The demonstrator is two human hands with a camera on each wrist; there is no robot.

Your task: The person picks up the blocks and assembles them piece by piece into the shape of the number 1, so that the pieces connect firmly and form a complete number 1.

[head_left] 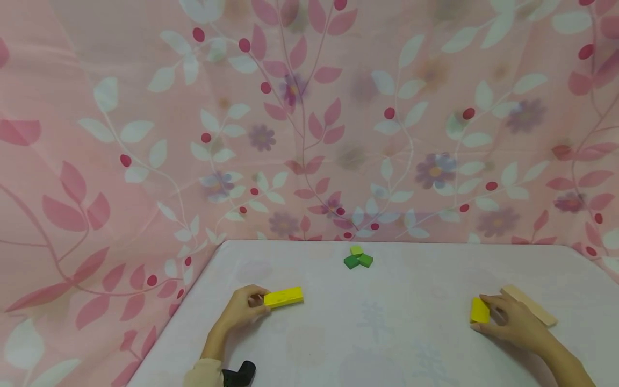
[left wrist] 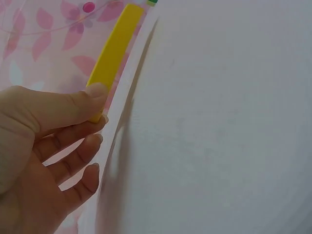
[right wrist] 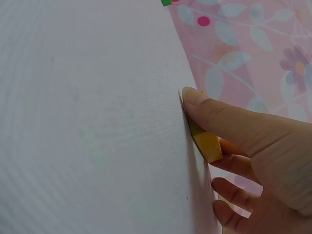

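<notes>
A long yellow block (head_left: 284,297) is pinched at one end between the thumb and fingers of my left hand (head_left: 245,307). In the left wrist view the same yellow block (left wrist: 117,46) sticks out past the thumb, with the other fingers loosely bent. On the right side of the table, my right hand (head_left: 515,321) grips a shorter yellow block (head_left: 480,310) by its two ends. The right wrist view shows this yellow block (right wrist: 207,145) partly hidden behind the thumb. A flat pale wooden plank (head_left: 529,306) lies just behind the right hand, which covers part of it.
Three small green blocks (head_left: 352,261) sit close together near the back of the white table (head_left: 329,333). A black object (head_left: 240,373) is by the left sleeve at the front edge. Behind the table hangs a pink floral cloth (head_left: 309,118).
</notes>
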